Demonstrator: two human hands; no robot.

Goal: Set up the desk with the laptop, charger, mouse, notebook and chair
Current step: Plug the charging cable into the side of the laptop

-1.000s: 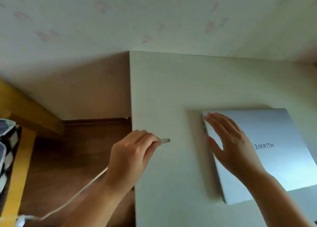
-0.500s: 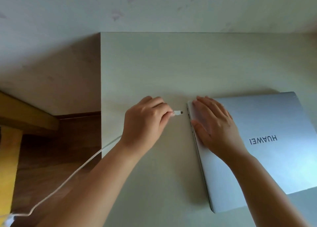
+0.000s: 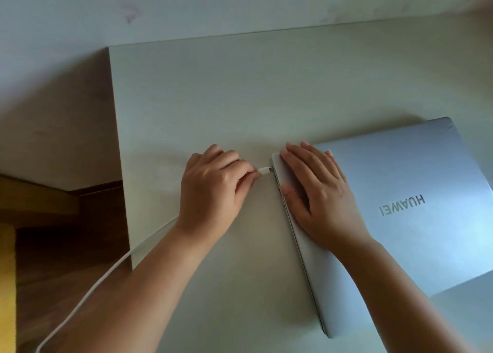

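A closed silver laptop (image 3: 416,219) lies on the pale desk (image 3: 213,99) at the right, its logo upside down to me. My left hand (image 3: 213,189) pinches the white plug of the charger cable (image 3: 265,170). The plug's tip touches the laptop's left edge near the far corner. The white cable (image 3: 106,278) trails from that hand off the desk's left edge down toward the floor. My right hand (image 3: 317,192) lies flat, fingers together, on the laptop lid by that same corner, pressing on it.
The desk stands against a pale patterned wall (image 3: 240,5). Left of the desk is a dark wooden floor (image 3: 66,246) and a yellow wooden frame (image 3: 34,200). Mouse, notebook and chair are out of view.
My left hand has carried the plug rightward across the desk until it meets the laptop's left edge. My right hand has stayed on the lid. The camera has tilted.
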